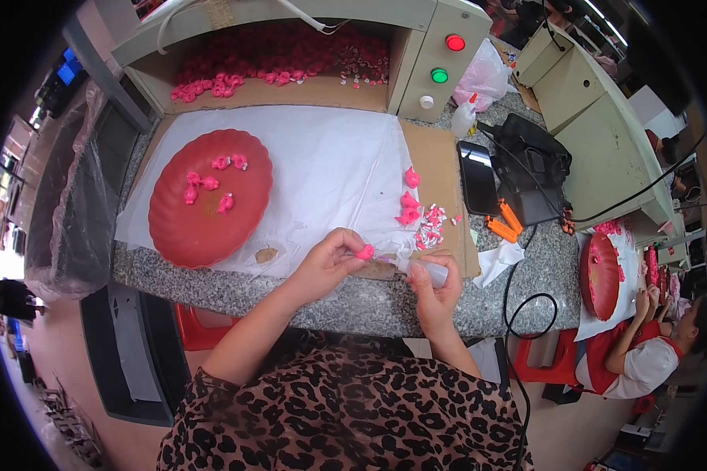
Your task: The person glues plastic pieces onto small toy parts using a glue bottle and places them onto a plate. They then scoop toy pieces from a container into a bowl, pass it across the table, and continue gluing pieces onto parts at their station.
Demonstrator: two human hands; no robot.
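My left hand (334,263) pinches a small pink figurine piece (364,252) above the front edge of the bench. In my right hand (436,290) is a small translucent squeeze bottle (430,273), its narrow tip pointing left, close to the pink piece; whether they touch I cannot tell. Just beyond the right hand lies a pile of tiny white-and-pink parts (432,226). Several loose pink pieces (408,208) rest beside that pile. To the left, a red scalloped plate (239,212) holds several pink pieces, some with white parts on them.
White paper (330,157) covers the bench under a shelf unit (428,47) filled with pink pieces. At right are a phone (477,177), a black bag (530,161), orange clips (503,228), a glue bottle (464,116) and a black cable (511,298). Another person (644,357) sits far right.
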